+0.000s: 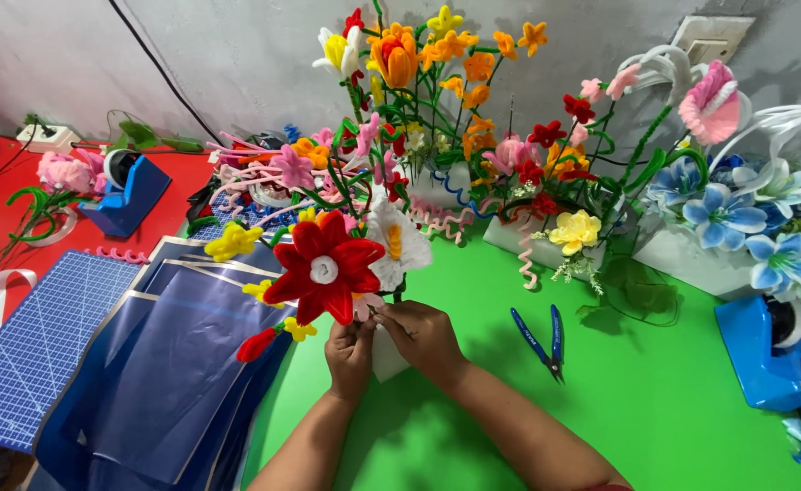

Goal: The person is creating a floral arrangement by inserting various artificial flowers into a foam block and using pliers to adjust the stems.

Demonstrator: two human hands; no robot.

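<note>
Green table top [655, 400] took up most of the view, w/ a red surface [0, 205] off at 9–10 o'clock. Dark blue wrapping sheets [160, 364] lay spread at 8 o'clock, partly over a blue gridded cutting mat [41, 341]. Along the back, 12 to 2 o'clock, stood finished pipe-cleaner arrangements: a tall orange-and-yellow flower bunch [437, 64], and a white basket w/ blue flowers [737, 218] at 3 o'clock. Blue tape dispenser [769, 355] sat at 4 o'clock; a second blue dispenser [128, 195] at 10 o'clock on the red side.

Centre frame: small bouquet [341, 250] held upright, just above both hands, approx 12 o'clock from them. Its big red flower [325, 268] w/ white centre faced the camera, a white flower [399, 245] just beside it at 3 o'clock, a yellow one [233, 241] at 9 o'clock.

Left hand [350, 355] was closed round the stems at the base. Right hand [423, 336] was curled against the same stems and the white wrap [387, 359] below, fingers pinched; the two hands touched each other.

Blue-handled pliers [541, 338] lay on the green, near the right hand at 3 o'clock, untouched
</note>
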